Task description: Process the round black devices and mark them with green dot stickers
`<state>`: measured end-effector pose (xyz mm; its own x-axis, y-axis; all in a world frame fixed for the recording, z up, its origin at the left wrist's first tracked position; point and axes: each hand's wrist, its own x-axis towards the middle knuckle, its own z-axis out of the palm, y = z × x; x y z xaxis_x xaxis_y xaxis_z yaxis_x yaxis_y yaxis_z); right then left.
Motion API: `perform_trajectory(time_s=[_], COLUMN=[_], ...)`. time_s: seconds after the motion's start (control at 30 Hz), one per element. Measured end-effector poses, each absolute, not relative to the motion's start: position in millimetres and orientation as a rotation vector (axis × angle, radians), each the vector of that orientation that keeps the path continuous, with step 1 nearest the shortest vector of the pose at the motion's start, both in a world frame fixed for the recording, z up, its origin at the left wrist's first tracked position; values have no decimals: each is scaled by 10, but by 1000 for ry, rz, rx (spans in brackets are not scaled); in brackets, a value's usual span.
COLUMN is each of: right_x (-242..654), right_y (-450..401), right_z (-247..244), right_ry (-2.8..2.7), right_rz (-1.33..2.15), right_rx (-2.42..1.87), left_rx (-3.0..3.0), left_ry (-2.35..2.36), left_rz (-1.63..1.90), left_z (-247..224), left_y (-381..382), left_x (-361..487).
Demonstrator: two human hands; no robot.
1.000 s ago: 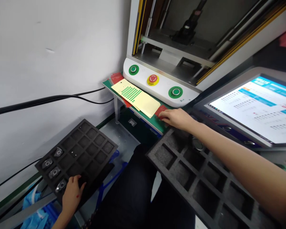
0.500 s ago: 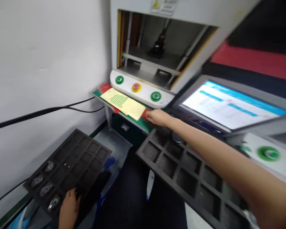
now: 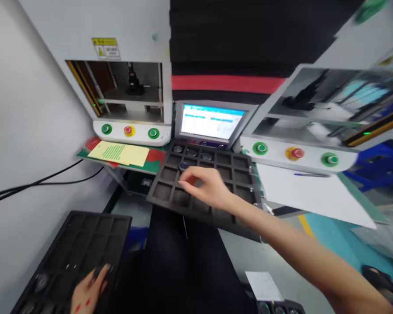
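At the lower left, my left hand point(image 3: 87, 291) is closed around a small dark part point(image 3: 100, 272), held over a black foam tray point(image 3: 94, 226). My fingers hide much of that part. Several clear-and-dark pieces point(image 3: 42, 282) sit in the tray's near pockets. My right hand point(image 3: 208, 186) hovers above a second black foam tray point(image 3: 160, 198), thumb and forefinger curled into a pinch. Whatever is between those fingertips, if anything, is too small to make out. Just beyond them a round dark-rimmed part point(image 3: 184, 166) rests in a pocket. More round parts point(image 3: 206, 156) lie along the far row.
Behind the second tray stands a lit screen point(image 3: 212, 122). Presses with green and red buttons flank it, the left button panel point(image 3: 132, 132) and right one point(image 3: 298, 152). Yellow cards point(image 3: 134, 155) lie at left, white paper point(image 3: 311, 192) with a pen at right. Black cables point(image 3: 52, 183) cross the left.
The view has swung right, bringing the second press into sight. My right hand has left the red patch beside the yellow cards and is over the tray. The left hand now shows a dark part.
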<state>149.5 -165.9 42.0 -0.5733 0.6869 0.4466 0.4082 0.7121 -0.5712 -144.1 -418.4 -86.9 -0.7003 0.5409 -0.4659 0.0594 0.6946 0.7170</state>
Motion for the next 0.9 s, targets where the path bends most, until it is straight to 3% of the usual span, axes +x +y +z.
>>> perform_trajectory(time_s=[0.13, 0.4, 0.67, 0.9], right_x=[1904, 1914, 2190, 2203], right_y=[-2601, -3549, -3522, -3580], right_z=[248, -154, -162, -133], right_ry=[-1774, -1024, -764, -589], right_rz=[763, 1397, 1744, 1894], right_rx=[-794, -901, -774, -781], left_rx=[564, 1065, 1673, 1865], left_ry=[1759, 918, 820, 823], left_rz=[1161, 1080, 858, 990], left_z=[-336, -242, -60, -81], left_y=[-3642, -3575, -3679, -3560], left_x=[-561, 408, 460, 432])
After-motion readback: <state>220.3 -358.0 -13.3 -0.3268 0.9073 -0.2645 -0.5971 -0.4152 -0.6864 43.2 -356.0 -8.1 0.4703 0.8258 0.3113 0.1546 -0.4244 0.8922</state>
